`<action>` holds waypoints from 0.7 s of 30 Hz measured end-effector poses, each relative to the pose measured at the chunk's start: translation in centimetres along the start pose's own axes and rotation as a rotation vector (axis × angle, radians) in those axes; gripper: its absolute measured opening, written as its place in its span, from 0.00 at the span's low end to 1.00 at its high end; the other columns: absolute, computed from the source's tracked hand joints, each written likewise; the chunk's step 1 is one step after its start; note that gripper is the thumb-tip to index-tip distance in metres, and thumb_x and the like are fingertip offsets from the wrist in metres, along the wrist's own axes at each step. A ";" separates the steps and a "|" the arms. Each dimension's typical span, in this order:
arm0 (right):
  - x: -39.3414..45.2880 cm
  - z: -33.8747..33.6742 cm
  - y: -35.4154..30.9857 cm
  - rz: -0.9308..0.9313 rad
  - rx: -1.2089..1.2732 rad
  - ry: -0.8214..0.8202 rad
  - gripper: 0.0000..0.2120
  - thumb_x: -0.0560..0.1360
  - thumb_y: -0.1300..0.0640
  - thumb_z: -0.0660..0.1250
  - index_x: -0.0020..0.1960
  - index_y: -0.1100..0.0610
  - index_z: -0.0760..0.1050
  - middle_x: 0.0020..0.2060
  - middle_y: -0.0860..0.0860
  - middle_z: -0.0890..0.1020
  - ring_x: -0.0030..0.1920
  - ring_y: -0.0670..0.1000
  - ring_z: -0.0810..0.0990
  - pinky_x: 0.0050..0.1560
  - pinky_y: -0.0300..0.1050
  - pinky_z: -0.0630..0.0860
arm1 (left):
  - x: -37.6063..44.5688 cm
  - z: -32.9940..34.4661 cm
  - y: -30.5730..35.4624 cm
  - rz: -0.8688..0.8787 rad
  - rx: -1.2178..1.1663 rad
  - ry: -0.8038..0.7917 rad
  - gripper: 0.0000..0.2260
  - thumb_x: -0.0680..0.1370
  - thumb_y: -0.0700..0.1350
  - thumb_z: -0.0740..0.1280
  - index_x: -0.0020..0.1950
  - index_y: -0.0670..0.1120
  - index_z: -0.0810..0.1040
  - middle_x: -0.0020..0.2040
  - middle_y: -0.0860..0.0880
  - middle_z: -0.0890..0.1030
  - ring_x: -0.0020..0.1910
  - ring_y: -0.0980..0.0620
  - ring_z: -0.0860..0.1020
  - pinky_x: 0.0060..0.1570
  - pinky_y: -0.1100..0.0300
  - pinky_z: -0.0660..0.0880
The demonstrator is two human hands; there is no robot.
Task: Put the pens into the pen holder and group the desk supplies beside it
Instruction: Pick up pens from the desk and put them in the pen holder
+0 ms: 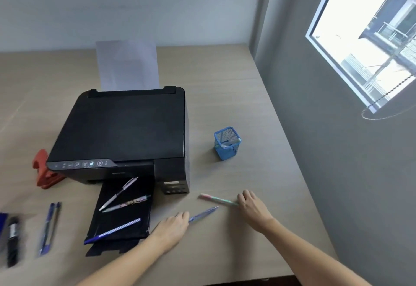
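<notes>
I have both hands low on the desk (pixel 225 96). My left hand (pixel 172 226) covers the near end of a blue pen (pixel 203 214); its fingers curl over it, but whether they pinch it I cannot tell. My right hand (pixel 253 205) touches the end of a pink-green pen (pixel 217 199), grip likewise hidden. Both pens point toward 11 to 1 o'clock, handy for lifting. Three more pens lie on the printer tray (pixel 122 213). The blue pen holder (pixel 227 143) stands at 12 o'clock, one item inside, unclear. At 9 o'clock, blurred items are cut off.
</notes>
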State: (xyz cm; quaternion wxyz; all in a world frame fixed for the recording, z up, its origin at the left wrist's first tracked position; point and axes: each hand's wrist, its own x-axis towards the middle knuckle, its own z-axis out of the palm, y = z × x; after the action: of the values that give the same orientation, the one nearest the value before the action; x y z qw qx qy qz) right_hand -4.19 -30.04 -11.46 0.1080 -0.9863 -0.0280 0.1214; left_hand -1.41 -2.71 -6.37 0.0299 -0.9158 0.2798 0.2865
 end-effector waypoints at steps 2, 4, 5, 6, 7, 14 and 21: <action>-0.7 -1.0 0.9 0.099 0.126 0.043 0.06 0.70 0.63 0.52 0.40 0.56 0.66 0.36 0.57 0.76 0.37 0.60 0.77 0.37 0.48 0.73 | 0.1 -2.4 1.3 0.017 -0.061 0.109 0.05 0.83 0.44 0.51 0.48 0.47 0.61 0.55 0.41 0.78 0.52 0.36 0.79 0.43 0.46 0.71; -1.5 -1.9 2.3 0.216 0.242 0.117 0.07 0.78 0.62 0.53 0.42 0.55 0.63 0.39 0.56 0.73 0.40 0.57 0.71 0.40 0.49 0.64 | 0.6 -6.0 2.8 0.013 -0.157 0.260 0.07 0.84 0.46 0.51 0.48 0.46 0.63 0.51 0.41 0.80 0.50 0.35 0.79 0.38 0.47 0.68; -1.7 -2.4 2.9 0.270 0.314 0.143 0.08 0.79 0.62 0.55 0.42 0.55 0.63 0.37 0.54 0.72 0.39 0.55 0.69 0.38 0.47 0.61 | 1.1 -7.9 3.4 0.012 -0.184 0.355 0.09 0.84 0.47 0.51 0.49 0.44 0.66 0.50 0.41 0.80 0.48 0.35 0.80 0.36 0.48 0.68; -1.7 -3.2 3.6 0.326 0.384 0.209 0.08 0.79 0.63 0.57 0.41 0.56 0.63 0.36 0.53 0.72 0.37 0.54 0.69 0.37 0.45 0.60 | 1.8 -9.9 3.8 0.006 -0.208 0.459 0.11 0.84 0.47 0.52 0.51 0.42 0.69 0.49 0.40 0.81 0.47 0.35 0.80 0.36 0.48 0.68; -1.7 -4.0 4.2 0.364 0.446 0.294 0.08 0.78 0.64 0.59 0.41 0.57 0.65 0.34 0.53 0.73 0.35 0.55 0.70 0.36 0.44 0.61 | 2.7 -11.8 4.2 -0.004 -0.230 0.538 0.11 0.84 0.46 0.53 0.51 0.40 0.70 0.48 0.39 0.81 0.45 0.34 0.80 0.35 0.48 0.70; 1.9 -10.7 4.4 0.410 0.517 0.557 0.05 0.77 0.65 0.62 0.45 0.66 0.74 0.35 0.62 0.80 0.34 0.55 0.69 0.37 0.43 0.59 | 9.7 -18.9 5.1 -0.195 -0.217 0.471 0.09 0.79 0.30 0.56 0.54 0.36 0.74 0.50 0.37 0.81 0.47 0.37 0.81 0.37 0.51 0.71; 6.8 -14.8 3.2 0.339 0.475 0.529 0.06 0.77 0.65 0.60 0.49 0.66 0.75 0.43 0.65 0.82 0.46 0.65 0.77 0.41 0.46 0.64 | 11.3 -16.3 7.1 -0.151 -0.280 0.372 0.17 0.79 0.37 0.63 0.66 0.40 0.66 0.60 0.39 0.77 0.55 0.38 0.79 0.47 0.49 0.76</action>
State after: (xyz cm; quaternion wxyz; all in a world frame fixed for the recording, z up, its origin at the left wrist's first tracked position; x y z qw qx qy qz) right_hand 6.18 -35.65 0.30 0.3151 -0.9218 0.1929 -0.1179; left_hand 10.81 -17.78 1.80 -0.1282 -0.9664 0.1686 0.1458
